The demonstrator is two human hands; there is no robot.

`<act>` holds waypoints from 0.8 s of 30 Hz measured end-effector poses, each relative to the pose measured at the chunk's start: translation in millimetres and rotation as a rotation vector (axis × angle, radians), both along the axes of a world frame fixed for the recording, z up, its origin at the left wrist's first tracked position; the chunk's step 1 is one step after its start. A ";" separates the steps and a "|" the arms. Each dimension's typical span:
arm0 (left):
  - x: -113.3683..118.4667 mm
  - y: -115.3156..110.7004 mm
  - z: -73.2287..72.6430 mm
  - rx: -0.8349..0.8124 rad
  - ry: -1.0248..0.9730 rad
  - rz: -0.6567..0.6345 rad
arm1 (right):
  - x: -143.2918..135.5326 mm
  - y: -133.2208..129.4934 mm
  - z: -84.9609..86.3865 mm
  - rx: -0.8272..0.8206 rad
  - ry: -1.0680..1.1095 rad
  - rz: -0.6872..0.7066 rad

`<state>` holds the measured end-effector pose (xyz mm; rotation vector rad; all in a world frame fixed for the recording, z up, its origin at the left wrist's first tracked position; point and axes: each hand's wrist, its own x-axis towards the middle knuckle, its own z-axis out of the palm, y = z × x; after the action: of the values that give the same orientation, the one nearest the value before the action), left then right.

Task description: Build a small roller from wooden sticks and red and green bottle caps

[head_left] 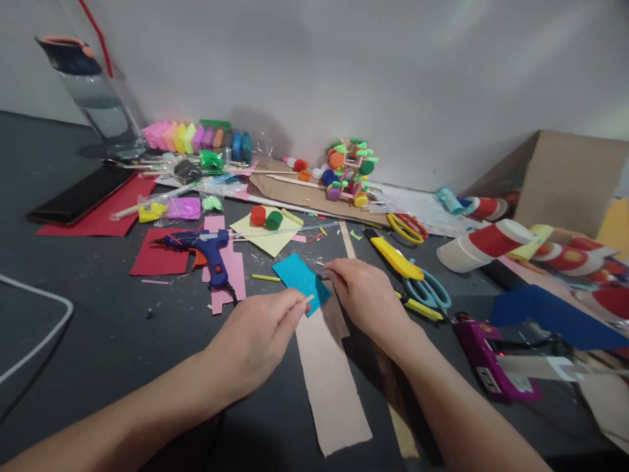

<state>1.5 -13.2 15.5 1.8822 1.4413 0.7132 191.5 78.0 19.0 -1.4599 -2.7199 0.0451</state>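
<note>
My left hand (263, 337) is closed in a pinch on a short pale stick (308, 299), just over the lower edge of a blue paper piece (299, 275). To the right of that paper, my right hand (363, 298) has its fingers pinched together on a small dark thing that I cannot make out. A beige cardboard strip (331, 387) lies between my arms, its upper end under the blue paper. A blue glue gun (211, 252) rests on pink paper (234, 269) to the left.
Behind stand colored clay packs (196, 137), a water bottle (98, 105) and a small colorful model (348, 170). Right of my hands lie a yellow cutter (396, 257), blue-handled scissors (427, 288), paper cups (481, 246) and a purple device (491, 360).
</note>
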 end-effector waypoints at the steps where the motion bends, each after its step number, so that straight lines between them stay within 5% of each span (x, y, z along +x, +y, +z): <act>1: -0.5 -0.5 0.0 -0.044 -0.125 -0.002 | 1.4 5.1 -3.4 0.011 0.003 -0.018; 5: 0.2 -3.1 -2.0 -0.178 -0.416 -0.023 | 6.2 16.6 -9.2 0.027 0.013 -0.036; 13: 1.2 -3.3 -3.8 -0.238 -0.460 0.001 | 58.6 4.0 20.2 0.071 -0.084 -0.171; 18: 2.7 -5.2 -0.9 -0.298 -0.610 0.046 | 96.7 -11.9 3.3 0.012 -0.192 -0.177; 24: 3.8 -6.6 -0.7 -0.255 -0.762 0.046 | 100.2 -15.3 -10.5 0.005 -0.100 -0.112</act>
<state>5.3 -19.9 14.8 1.1817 1.0129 1.0625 291.7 62.7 8.5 -1.6533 -2.7059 -0.0399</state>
